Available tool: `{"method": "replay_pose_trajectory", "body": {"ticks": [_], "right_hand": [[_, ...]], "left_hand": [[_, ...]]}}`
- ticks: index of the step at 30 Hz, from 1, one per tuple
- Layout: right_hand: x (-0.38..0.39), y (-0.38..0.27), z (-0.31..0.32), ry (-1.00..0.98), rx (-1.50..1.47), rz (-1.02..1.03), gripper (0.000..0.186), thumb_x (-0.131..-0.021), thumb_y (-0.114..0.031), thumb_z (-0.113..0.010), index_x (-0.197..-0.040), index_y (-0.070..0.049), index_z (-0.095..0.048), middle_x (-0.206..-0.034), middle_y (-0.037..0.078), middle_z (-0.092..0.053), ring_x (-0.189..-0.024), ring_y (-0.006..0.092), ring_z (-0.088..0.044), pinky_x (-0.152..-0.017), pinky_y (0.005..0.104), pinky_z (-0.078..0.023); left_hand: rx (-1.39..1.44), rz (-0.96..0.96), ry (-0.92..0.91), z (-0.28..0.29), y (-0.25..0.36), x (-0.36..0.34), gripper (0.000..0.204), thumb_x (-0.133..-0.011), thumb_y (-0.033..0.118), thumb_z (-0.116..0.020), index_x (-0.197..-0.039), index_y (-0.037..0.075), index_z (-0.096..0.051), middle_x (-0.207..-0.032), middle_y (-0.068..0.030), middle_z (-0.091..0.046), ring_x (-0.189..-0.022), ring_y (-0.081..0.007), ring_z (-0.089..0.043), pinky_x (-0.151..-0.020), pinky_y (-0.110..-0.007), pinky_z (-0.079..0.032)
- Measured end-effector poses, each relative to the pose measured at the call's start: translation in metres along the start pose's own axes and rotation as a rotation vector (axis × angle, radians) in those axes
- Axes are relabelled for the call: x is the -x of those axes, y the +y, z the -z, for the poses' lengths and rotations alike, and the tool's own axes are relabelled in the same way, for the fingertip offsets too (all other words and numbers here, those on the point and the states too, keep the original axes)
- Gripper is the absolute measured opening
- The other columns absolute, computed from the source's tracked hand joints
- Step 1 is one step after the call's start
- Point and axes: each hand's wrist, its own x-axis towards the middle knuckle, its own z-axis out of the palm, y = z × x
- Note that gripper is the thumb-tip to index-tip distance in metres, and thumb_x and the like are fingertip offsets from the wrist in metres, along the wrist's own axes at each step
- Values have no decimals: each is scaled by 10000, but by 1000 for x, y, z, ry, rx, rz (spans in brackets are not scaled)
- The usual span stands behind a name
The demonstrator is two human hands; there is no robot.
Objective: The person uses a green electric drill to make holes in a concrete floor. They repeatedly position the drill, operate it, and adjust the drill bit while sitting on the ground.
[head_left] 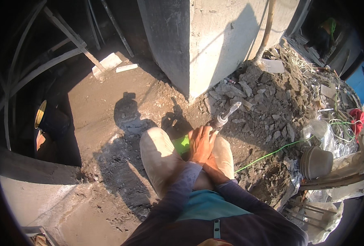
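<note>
A hammer drill with a bright green body (181, 144) lies between my knees, its metal chuck and pale bit (232, 110) pointing up and to the right. My left hand (201, 143) is on top, fingers curled over the tool just behind the chuck. Under and beside it is my right hand (215, 169), mostly covered by the left hand and wrist, so its fingers do not show. My light trousers (159, 153) frame the tool on both sides. Broken concrete rubble (268, 110) lies just beyond the bit.
A concrete column (190, 49) rises straight ahead. From beside my right thigh a green cord (268, 155) runs to the debris. Stacked buckets (316, 162) and plastic sheeting stand at the right. At left are a dark bucket (52, 119) and leaning poles (67, 30). Another person (327, 30) is far right.
</note>
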Motion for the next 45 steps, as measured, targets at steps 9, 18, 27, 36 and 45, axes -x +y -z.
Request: {"method": "replay_pose_trajectory", "body": {"ticks": [9, 18, 27, 36, 45], "right_hand": [[-3, -12, 2, -21, 16, -22, 697, -1008, -329, -743, -1492, 105, -489, -1261, 266, -723, -1078, 350, -729, -925, 440, -568], [2, -16, -2, -83, 29, -58, 716, -1014, -348, -737, -1503, 110, -484, -1286, 277, -716, -1116, 366, -721, -961, 448, -557], [5, -17, 1, -90, 34, -85, 736, -1020, -366, -731, -1515, 115, -478, -1310, 288, -708, -1153, 381, -714, -998, 456, -546], [6, -14, -1, -84, 12, -92, 755, -1026, -385, -724, -1527, 120, -472, -1335, 299, -700, -1191, 396, -706, -1034, 463, -535], [17, -41, 17, -106, 85, -241, 775, -1031, -404, -718, -1538, 126, -466, -1360, 309, -692, -1229, 412, -698, -1071, 471, -524]], "left_hand": [[66, 113, -15, -3, 10, 1, 244, -1034, 326, -741, -1140, 113, -687, -1108, -115, -689, -1009, -356, -691, -925, -515, -504], [383, 343, 91, -18, 13, 9, 196, -987, 223, -810, -1082, 104, -686, -1030, -125, -730, -976, -366, -719, -802, -478, -560], [188, 79, 189, -15, 5, 9, 146, -970, 191, -788, -1051, 127, -684, -983, -97, -717, -976, -337, -694, -913, -492, -477], [190, 48, 165, -8, -1, 7, 177, -981, 162, -782, -1099, 108, -663, -1010, -106, -718, -973, -341, -698, -925, -491, -484], [462, 358, 0, 17, -18, -9, 199, -1081, 189, -698, -1210, 40, -721, -1134, -186, -759, -1020, -367, -738, -889, -447, -572]]}}
